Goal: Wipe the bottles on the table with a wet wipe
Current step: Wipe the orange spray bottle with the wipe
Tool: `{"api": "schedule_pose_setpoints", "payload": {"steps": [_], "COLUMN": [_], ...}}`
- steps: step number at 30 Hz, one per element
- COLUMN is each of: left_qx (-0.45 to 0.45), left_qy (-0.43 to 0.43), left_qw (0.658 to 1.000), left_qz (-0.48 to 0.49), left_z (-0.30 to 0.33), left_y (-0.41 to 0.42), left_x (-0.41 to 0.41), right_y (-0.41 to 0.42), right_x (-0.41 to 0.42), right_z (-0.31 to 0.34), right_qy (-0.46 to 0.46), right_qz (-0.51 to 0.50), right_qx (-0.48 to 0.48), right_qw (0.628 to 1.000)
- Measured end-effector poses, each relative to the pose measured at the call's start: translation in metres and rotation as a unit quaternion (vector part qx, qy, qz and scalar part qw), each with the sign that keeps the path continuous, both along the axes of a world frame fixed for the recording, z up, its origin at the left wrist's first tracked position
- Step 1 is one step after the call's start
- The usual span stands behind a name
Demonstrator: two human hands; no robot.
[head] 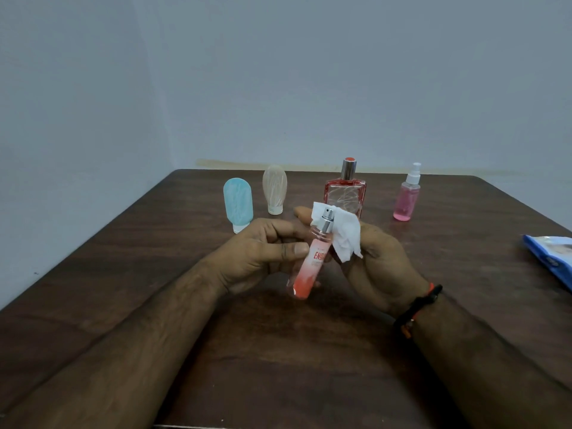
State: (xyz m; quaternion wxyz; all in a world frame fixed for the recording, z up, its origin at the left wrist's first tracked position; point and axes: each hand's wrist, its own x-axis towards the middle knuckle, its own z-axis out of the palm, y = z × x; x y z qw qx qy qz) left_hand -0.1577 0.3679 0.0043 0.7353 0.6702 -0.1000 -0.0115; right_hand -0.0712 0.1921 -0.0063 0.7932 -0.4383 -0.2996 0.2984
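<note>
The left hand [260, 252] holds the slim pink spray bottle [312, 258] above the middle of the surface [154, 243], clear of the wood, tilted with its silver nozzle toward the far edge. The grip is narrow: thumb and fingers pinch the bottle at mid-body. The right hand [380, 267] holds the wet wipe [343, 233], bunched between its fingers and pressed against the bottle's neck and nozzle.

Four more bottles stand in a row near the far edge: a blue squeeze bottle [237, 205] and a beige squeeze bottle [275, 188], both inverted on their caps, a square red perfume bottle [345, 193], and a small pink spray bottle [408, 196] toward the far right corner. A blue wipe pack [551, 258] lies at the right edge.

Risks from this position:
- The pinch is light and the wipe is wet. Moisture on the bottle wall could let it slide out of the left hand and drop onto the surface.
- Pressure from the wipe on the nozzle could trigger a spray.
- The hands work just in front of the square red perfume bottle; a forward stroke could knock it, or the cap-standing squeeze bottles, over.

Limits of view:
- The label on the held bottle is partly covered by the left thumb.
- The left fingers behind the bottle are hidden.
- The wipe pack is cut off by the frame.
- Which standing bottles are already wiped cannot be told.
</note>
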Motion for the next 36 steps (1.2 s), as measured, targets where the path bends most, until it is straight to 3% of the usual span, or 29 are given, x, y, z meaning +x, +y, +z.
{"api": "schedule_pose_setpoints", "payload": {"steps": [4,9,14,17,20,23,26,30,32,36], "left_qx": [-0.028,-0.031,0.005,0.090,0.229,0.368,0.483,0.552,0.573,0.573], "left_qy": [0.002,-0.014,-0.024,-0.053,-0.107,-0.189,-0.266,-0.302,-0.309,-0.307], "left_qw": [0.997,0.999,0.994,0.980,0.933,0.854,0.766,0.708,0.692,0.693], "left_qz": [-0.073,-0.013,0.107,0.168,0.255,0.315,0.330,0.321,0.311,0.312], "left_z": [0.000,-0.001,-0.005,-0.006,-0.006,-0.006,-0.005,-0.004,-0.004,-0.003], "left_y": [-0.005,-0.008,-0.009,-0.012,-0.013,-0.017,-0.021,-0.024,-0.025,-0.024], "left_x": [-0.002,0.001,0.005,0.006,0.007,0.005,0.007,0.008,0.008,0.006], "right_y": [-0.004,-0.002,0.002,0.001,0.002,0.002,0.001,0.000,-0.002,-0.003], "right_x": [-0.005,-0.004,-0.004,-0.002,-0.003,-0.004,-0.002,0.003,0.008,0.014], "right_z": [0.004,0.001,0.004,0.001,-0.002,-0.002,-0.003,-0.002,-0.001,-0.002], "right_qy": [0.021,0.034,-0.148,-0.291,-0.394,-0.402,-0.386,-0.334,-0.303,-0.297], "right_qz": [0.090,0.067,-0.052,-0.185,-0.314,-0.373,-0.401,-0.440,-0.441,-0.417], "right_qx": [0.016,0.021,-0.071,-0.160,-0.240,-0.229,-0.228,-0.202,-0.195,-0.214], "right_qw": [0.996,0.997,0.985,0.925,0.830,0.804,0.799,0.809,0.822,0.832]}}
